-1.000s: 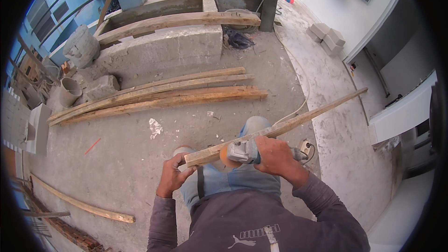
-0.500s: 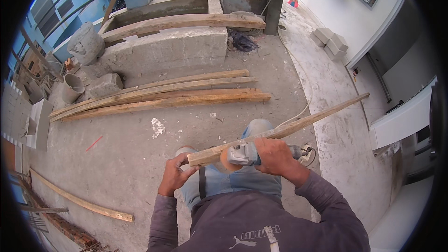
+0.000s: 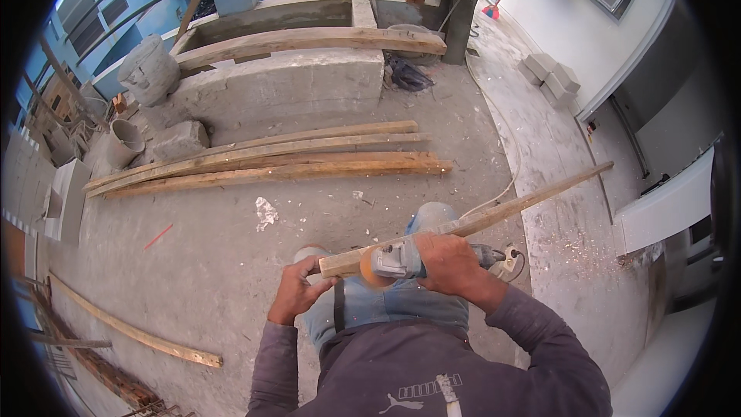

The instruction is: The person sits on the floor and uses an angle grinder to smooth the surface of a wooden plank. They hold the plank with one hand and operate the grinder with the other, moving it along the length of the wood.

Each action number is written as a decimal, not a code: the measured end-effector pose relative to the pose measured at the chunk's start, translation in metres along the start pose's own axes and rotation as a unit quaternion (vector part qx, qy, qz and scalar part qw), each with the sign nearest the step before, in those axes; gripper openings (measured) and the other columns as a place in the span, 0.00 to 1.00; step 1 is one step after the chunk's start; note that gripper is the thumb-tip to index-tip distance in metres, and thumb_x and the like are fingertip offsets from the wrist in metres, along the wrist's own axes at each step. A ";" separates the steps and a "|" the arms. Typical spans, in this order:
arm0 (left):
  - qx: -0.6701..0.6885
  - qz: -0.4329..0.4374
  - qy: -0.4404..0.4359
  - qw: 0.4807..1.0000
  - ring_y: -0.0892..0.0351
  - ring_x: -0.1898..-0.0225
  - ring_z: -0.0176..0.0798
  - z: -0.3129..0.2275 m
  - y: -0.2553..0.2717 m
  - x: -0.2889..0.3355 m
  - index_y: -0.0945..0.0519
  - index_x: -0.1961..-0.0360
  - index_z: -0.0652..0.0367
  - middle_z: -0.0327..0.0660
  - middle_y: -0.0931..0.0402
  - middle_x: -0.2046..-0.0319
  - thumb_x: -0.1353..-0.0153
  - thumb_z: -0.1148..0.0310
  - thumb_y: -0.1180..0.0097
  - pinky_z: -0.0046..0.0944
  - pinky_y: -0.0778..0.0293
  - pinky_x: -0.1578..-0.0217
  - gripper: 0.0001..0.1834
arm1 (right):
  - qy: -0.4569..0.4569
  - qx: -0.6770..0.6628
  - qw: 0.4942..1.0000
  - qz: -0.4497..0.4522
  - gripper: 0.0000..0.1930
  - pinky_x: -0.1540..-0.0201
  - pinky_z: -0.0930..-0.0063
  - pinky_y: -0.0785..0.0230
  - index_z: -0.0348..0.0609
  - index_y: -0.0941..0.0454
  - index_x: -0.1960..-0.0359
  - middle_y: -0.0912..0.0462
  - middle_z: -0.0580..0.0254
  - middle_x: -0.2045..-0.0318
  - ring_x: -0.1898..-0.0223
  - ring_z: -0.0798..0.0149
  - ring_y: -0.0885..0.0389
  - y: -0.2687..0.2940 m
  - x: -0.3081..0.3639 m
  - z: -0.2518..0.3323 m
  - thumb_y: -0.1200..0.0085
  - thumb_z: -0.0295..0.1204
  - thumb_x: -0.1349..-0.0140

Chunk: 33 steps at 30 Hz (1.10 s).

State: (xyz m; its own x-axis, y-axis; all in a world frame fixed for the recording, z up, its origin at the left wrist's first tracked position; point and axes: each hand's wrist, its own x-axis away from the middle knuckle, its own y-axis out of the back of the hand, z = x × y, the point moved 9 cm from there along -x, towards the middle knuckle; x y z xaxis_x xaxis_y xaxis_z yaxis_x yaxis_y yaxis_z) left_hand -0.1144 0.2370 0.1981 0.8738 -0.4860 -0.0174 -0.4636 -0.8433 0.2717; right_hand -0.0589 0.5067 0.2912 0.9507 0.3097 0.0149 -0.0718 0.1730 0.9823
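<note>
A long wooden beam (image 3: 532, 202) lies slanted across my bent knees, its near end to the left and its far end reaching out to the right. My left hand (image 3: 299, 290) grips that near end, thumb below and fingers partly hidden behind the wood. In my right hand (image 3: 455, 269) is a grey angle grinder (image 3: 403, 259), my fingers wrapped round its body. Its orange disc (image 3: 373, 266) looks blurred and sits against the beam's near side, close to my left hand. A cord leaves the grinder's rear.
Several beams (image 3: 285, 170) lie on the concrete floor ahead, before a low concrete wall (image 3: 285, 85). Buckets (image 3: 125, 143) and a concrete block (image 3: 181, 139) stand at the left. Another wood strip (image 3: 139, 326) lies lower left. A pale cable (image 3: 505, 135) and grey blocks (image 3: 549, 79) are on the right.
Pale specks now show scattered in the air and over the light floor at right. The hands, beam and grinder sit slightly further right in the picture, and the whole view has shifted a little.
</note>
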 end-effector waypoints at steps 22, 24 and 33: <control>-0.232 0.125 0.240 0.934 0.07 0.68 0.40 0.189 0.056 0.180 0.05 0.60 0.61 0.50 0.07 0.64 0.37 0.72 0.33 0.44 0.14 0.64 0.09 | -0.556 -0.222 0.769 -0.224 0.33 0.51 0.57 0.18 0.37 0.18 0.46 0.10 0.49 0.59 0.56 0.49 0.09 -0.041 0.273 -0.199 0.22 0.35 0.57; -0.174 0.148 0.240 0.943 0.07 0.67 0.39 0.132 0.029 0.134 0.04 0.61 0.60 0.49 0.07 0.63 0.39 0.74 0.30 0.42 0.14 0.62 0.07 | -0.600 -0.318 0.692 -0.245 0.32 0.52 0.58 0.18 0.36 0.18 0.48 0.10 0.50 0.58 0.57 0.52 0.09 -0.075 0.305 -0.205 0.21 0.35 0.56; -0.091 0.293 -0.044 0.951 0.10 0.72 0.34 -0.097 -0.172 -0.016 0.08 0.56 0.68 0.49 0.09 0.73 0.25 0.72 0.36 0.37 0.15 0.63 0.10 | -0.593 -0.578 0.384 -0.409 0.14 0.66 0.60 0.18 0.39 0.16 0.59 0.12 0.59 0.66 0.69 0.61 0.12 -0.176 0.390 -0.206 0.27 0.26 0.45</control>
State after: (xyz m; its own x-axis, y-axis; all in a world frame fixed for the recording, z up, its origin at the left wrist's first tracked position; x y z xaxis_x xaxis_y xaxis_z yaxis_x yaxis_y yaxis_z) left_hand -0.0341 0.4121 0.2455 0.4544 -0.8840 0.1097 -0.8269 -0.3728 0.4209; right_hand 0.2624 0.7899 0.0859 0.2178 -0.8150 0.5370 0.9623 0.2711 0.0211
